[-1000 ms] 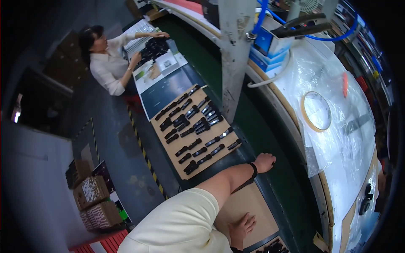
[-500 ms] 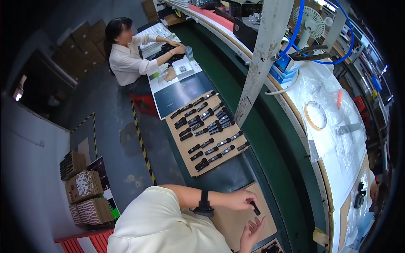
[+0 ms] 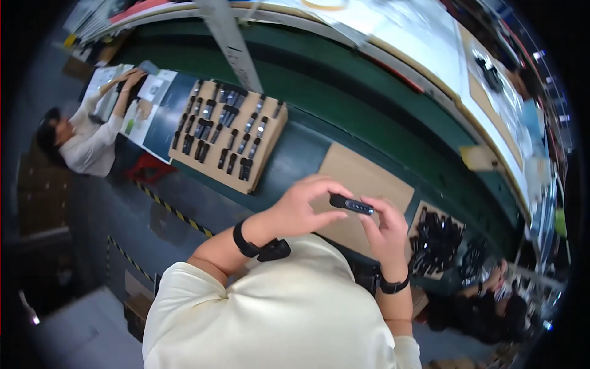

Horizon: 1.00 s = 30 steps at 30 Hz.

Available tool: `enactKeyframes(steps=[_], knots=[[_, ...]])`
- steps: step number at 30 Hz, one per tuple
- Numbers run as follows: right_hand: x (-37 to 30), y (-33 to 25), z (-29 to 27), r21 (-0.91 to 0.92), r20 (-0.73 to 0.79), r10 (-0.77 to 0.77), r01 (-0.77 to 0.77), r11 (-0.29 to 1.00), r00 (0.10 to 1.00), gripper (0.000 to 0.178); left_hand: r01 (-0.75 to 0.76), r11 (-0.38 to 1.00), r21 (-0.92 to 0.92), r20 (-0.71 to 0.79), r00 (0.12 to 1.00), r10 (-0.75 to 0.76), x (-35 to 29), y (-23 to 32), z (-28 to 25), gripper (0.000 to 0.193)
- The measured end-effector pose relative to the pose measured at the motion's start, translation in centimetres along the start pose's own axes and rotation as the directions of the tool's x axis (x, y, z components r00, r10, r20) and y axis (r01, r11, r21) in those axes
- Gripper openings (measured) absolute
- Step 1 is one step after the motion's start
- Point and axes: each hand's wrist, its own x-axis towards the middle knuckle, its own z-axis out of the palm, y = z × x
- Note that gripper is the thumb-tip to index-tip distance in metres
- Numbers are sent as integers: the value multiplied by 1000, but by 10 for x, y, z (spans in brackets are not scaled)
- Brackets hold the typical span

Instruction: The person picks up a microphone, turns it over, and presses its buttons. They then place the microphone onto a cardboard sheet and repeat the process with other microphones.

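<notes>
Between my hands is a small black stick-shaped device (image 3: 351,204) with a rounded dark end and small marks along its side. My right hand (image 3: 387,230) pinches its right end between thumb and fingertips. Around the other end, my left hand (image 3: 301,206) has its thumb and forefinger spread apart; the forefinger is close to the device, and I cannot tell whether it touches. Beneath my hands lies a bare brown cardboard sheet (image 3: 350,175) on the dark green table. Farther left, a stack of cardboard (image 3: 264,154) bears several similar black devices (image 3: 209,111) in rows.
To the right, another cardboard sheet (image 3: 424,212) carries a heap of black devices (image 3: 437,237). A co-worker (image 3: 92,138) sits at the far left end of the table; another person (image 3: 491,313) is at the lower right. A white post (image 3: 230,46) and a curved white bench (image 3: 424,61) stand beyond.
The view has swung to the right. The device was in my left hand with my right hand open below it; now my right hand grips it and my left fingers are apart.
</notes>
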Motion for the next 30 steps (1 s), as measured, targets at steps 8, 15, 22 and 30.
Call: enactKeyframes(steps=[8, 15, 22, 30], knots=[[-26, -10, -13, 139, 2, -58, 57, 989, 998, 30, -182, 981, 63, 105, 979, 175, 5, 5, 17, 31], [-36, -12, -18, 260, 0, -5, 5, 966, 1000, 30, -223, 974, 47, 115, 970, 216, 6, 11, 23, 31], [-37, -11, -28, 306, -13, 29, -24, 952, 999, 30, -193, 981, 36, 108, 976, 188, 14, 19, 34, 31], [-34, -14, -36, 212, -54, -112, 121, 970, 992, 30, -150, 987, 58, 117, 983, 142, 19, 23, 41, 29]])
